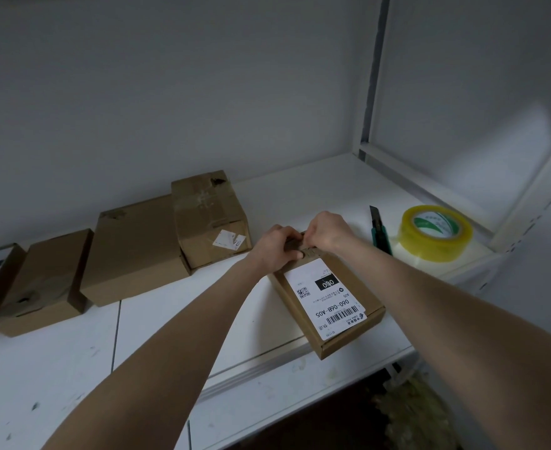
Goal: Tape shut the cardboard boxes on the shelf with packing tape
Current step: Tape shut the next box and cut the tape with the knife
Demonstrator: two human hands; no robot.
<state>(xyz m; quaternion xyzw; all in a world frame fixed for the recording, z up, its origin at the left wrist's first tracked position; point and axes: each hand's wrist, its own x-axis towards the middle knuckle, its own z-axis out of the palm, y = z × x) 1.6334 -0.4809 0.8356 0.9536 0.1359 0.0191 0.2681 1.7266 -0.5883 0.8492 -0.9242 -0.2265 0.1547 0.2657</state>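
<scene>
A flat cardboard box (358, 319) with a white shipping label lies on the white shelf (261, 319), its near corner reaching the shelf's front edge. My left hand (275, 246) and my right hand (327, 232) meet at the box's far end, fingers curled and pinching its edge there. What lies under the fingers is hidden. A roll of yellowish packing tape (436, 233) lies flat on the shelf to the right of the box. A green utility knife (379, 230) lies between my right hand and the roll.
Several other cardboard boxes stand along the back wall to the left: a tall taped one (209, 219), a wide flat one (134, 251), and smaller ones (43, 280) further left. A white upright post (369, 92) frames the shelf at the right.
</scene>
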